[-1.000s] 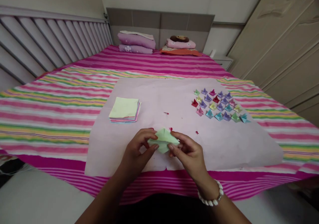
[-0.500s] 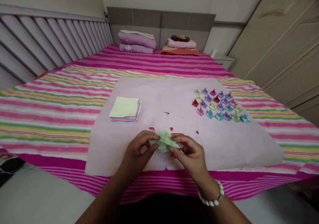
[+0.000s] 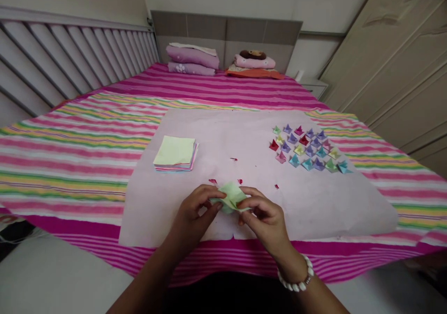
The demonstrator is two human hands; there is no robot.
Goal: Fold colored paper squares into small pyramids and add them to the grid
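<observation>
Two hands are working one piece of light green paper (image 3: 232,194), so let one steady it while the other shapes it: keep your left fingers (image 3: 208,193) firm on the left corner and work the layers with your right fingers (image 3: 260,203), easing them apart along the creases rather than tugging, since paper this thin would probably tear or pick up a stray fold. Keep the points lined up, and press each crease from its middle outwards once the layers sit flat. The left fingers are closed on the paper's left end, thumb below and index finger above; the right fingers pinch the right end, the index fingertip tucked against the fold, though how many layers they hold you cannot tell from here. The green paper sits between the two sets of fingers, touching both, held above the large pale sheet (image 3: 216,128) close to the middle of its near edge. Small red scraps (image 3: 240,181) lie just beyond it, the stack of square papers (image 3: 174,151) stands near the sheet's left edge, and the little folded shapes (image 3: 309,150) sit in rows towards its far right corner
</observation>
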